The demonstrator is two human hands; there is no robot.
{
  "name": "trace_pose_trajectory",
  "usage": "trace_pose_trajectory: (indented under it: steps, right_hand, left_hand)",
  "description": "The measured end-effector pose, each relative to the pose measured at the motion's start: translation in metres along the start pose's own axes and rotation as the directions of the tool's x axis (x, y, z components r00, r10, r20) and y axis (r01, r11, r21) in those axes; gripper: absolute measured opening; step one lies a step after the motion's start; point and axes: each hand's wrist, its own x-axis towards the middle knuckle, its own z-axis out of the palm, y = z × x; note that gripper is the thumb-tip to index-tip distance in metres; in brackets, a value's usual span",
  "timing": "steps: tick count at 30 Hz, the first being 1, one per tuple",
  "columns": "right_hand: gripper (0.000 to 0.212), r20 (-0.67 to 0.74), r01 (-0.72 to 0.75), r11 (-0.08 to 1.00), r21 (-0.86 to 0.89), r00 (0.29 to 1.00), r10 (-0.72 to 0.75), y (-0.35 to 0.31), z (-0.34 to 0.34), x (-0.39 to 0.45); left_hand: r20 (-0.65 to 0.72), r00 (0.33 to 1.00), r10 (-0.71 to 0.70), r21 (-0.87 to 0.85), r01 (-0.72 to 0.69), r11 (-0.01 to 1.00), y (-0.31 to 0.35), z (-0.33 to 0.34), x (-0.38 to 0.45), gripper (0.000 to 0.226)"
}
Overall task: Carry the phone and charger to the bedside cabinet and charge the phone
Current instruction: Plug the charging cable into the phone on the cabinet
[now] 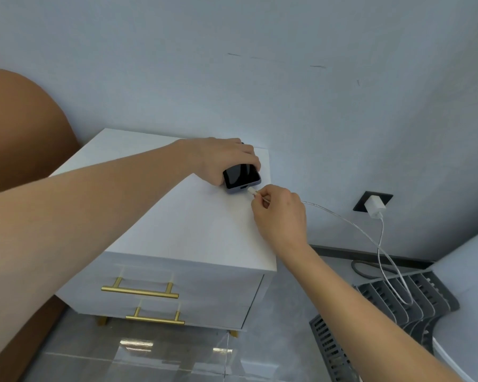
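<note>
Left hand (226,158): clamped over phone (241,177), pinning it flat on cabinet (193,221), near the far right corner. Right hand (280,216): pinching cable plug (252,192), tip just short of the port. Recommended: hold plug level, align squarely, push straight in; keep phone braced.

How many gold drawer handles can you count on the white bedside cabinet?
2: the upper handle on the top drawer, the lower handle on the drawer beneath, both on the bedside cabinet front. Other sides are hidden.

Both hands outstretched, left hand (226,158) clasped downward, right hand (280,213) apparently pinching at fingertips.
</note>
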Motion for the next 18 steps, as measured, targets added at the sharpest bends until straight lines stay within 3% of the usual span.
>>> trace_pose_trajectory:
  steps: [13, 18]
  right_hand:
    - [0.02, -0.02, -0.014, 1.0, 0.028, 1.0, 0.014, -0.002, 0.001, 0.003]
    - [0.02, -0.024, -0.003, 1.0, 0.024, 1.0, 0.003, 0.0, 0.001, 0.004]
  left_hand:
    - [-0.018, 0.999, -0.026, -0.051, 0.025, 0.998, -0.001, -0.004, 0.006, 0.065]
    - [-0.112, 0.993, -0.036, 0.008, 0.037, 0.999, -0.005, 0.001, 0.012, 0.055]
